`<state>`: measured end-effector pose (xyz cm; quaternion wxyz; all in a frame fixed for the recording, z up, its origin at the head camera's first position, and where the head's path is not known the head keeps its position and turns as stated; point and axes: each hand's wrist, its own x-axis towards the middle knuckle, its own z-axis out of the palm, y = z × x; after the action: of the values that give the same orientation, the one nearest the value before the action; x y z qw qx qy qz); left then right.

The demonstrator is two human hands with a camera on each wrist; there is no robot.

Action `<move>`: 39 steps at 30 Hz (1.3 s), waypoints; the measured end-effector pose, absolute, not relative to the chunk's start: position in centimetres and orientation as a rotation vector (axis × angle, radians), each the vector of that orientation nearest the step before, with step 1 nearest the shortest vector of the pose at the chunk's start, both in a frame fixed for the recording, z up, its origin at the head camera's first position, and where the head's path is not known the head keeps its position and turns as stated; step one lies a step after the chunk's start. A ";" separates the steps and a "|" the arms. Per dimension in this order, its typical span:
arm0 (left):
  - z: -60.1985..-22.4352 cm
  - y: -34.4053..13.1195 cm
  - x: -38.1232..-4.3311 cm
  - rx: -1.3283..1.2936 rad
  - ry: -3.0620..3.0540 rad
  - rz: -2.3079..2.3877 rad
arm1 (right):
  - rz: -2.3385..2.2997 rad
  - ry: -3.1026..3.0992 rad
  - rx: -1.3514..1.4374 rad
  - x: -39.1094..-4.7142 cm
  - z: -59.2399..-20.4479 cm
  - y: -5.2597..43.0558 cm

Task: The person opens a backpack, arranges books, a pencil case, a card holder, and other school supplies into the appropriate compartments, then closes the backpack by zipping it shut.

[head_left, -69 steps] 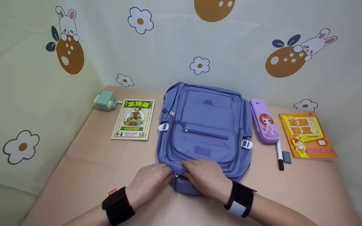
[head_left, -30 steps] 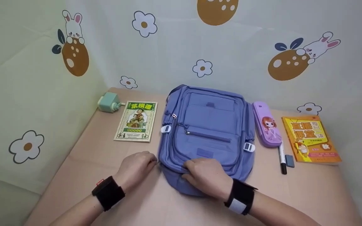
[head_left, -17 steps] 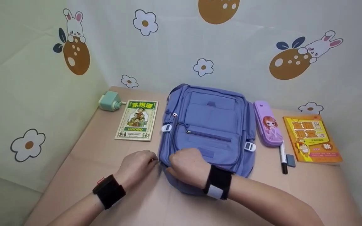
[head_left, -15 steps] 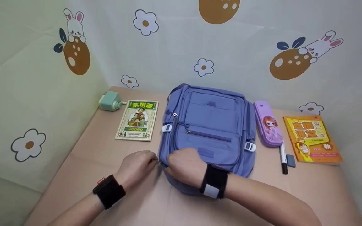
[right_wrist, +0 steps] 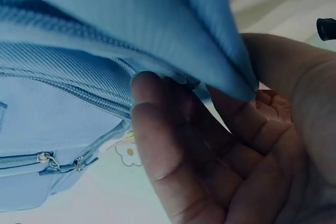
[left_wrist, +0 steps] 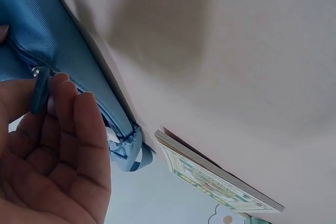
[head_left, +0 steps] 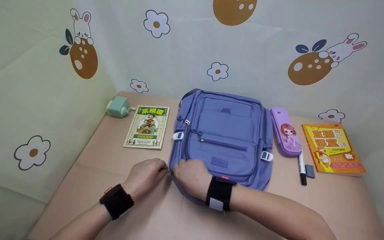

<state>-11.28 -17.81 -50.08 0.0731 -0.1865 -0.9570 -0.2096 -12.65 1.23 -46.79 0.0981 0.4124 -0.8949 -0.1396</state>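
A blue backpack (head_left: 227, 125) lies on the table, its front facing up. At its lower left corner my left hand (head_left: 147, 176) pinches a zipper pull (left_wrist: 40, 92) between thumb and fingers; the left wrist view shows the pull on the bag's zipper. Close beside it, my right hand (head_left: 193, 178) grips the fabric along the bag's bottom edge, with the thumb on one side of a fold and the fingers on the other in the right wrist view. The right hand covers part of the bottom edge in the head view.
Left of the bag lie a green book (head_left: 148, 127) and a mint-green device (head_left: 118, 106). To the right are a purple pencil case (head_left: 285, 131), a marker (head_left: 302, 168), a blue-grey eraser (head_left: 309, 171) and an orange book (head_left: 333, 148). Patterned cloth walls rise behind and at left.
My left hand has drawn the zipper pull from the bag's bottom middle to its lower left corner. The right hand has let the middle go and shifted left along the edge, beside the left hand.
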 end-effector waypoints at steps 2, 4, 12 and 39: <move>-50.1 -17.9 -11.4 -0.563 -2.878 -0.629 | -0.400 -2.631 1.227 -12.6 -46.9 1.3; -50.0 -18.0 -11.6 -0.564 -2.880 -0.623 | -0.392 -2.620 1.230 -12.5 -46.8 1.4; -49.9 -18.4 -13.1 -0.520 -2.906 -0.597 | -0.409 -2.607 1.248 -12.3 -46.6 1.5; -49.4 -18.4 -16.6 -0.518 -2.973 -0.508 | -0.063 -2.795 1.373 -14.9 -43.2 2.0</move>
<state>-16.59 -18.35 -49.35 0.0407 -0.1691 -0.9707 -0.1659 -14.87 2.05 -43.15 0.0135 0.4409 -0.8972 -0.0203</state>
